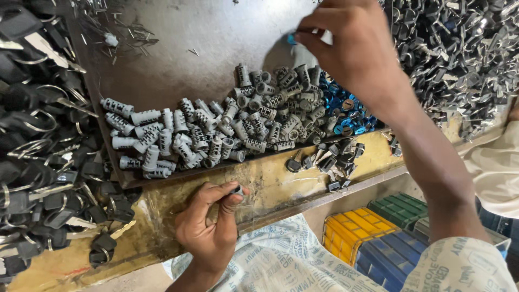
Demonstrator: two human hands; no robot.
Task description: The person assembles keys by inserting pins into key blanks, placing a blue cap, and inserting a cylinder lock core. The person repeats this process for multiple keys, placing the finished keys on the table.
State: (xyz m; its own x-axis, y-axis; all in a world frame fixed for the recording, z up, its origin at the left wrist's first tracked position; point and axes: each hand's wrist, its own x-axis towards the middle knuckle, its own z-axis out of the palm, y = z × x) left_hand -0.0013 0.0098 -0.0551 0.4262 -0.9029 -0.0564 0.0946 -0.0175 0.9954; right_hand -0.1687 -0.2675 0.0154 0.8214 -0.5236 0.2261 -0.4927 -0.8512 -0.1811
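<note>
Even, soft daylight; sharp focus, faint glare on metal.

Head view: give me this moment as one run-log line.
left hand: pinches small dark part at bench edge | right hand: holds small blue piece above grey cylinders | blue rings beside pile | keys left

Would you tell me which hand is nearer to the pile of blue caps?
Right. The right hand hovers just above the blue caps; the left hand is well below-left, at the bench edge.
</note>
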